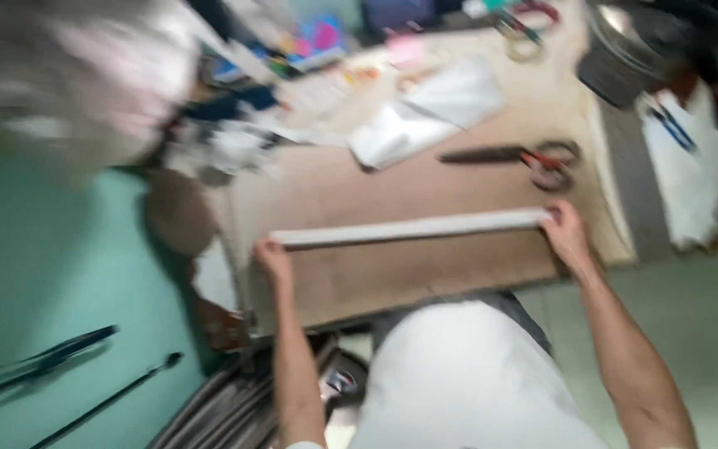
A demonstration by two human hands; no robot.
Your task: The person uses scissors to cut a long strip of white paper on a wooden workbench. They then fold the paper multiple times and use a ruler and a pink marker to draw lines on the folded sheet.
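White strip [413,227], long and narrow, lies across the brown bench [334,187], tilted slightly with its right end farther from me. My left hand [272,258] holds its left end and my right hand [565,237] its right end; the frame is blurred, so I cannot tell how the fingers close on it. Both ends sit close to the bench's side edges, the right one just short of the right edge. Beyond the strip the bench is bare up to the scissors [513,156], which lie near the right end with red handles. Farther back lies folded white cloth [425,116]. The near edge runs just below the strip, against my white shirt [467,374]. Green floor [43,283] opens at left.
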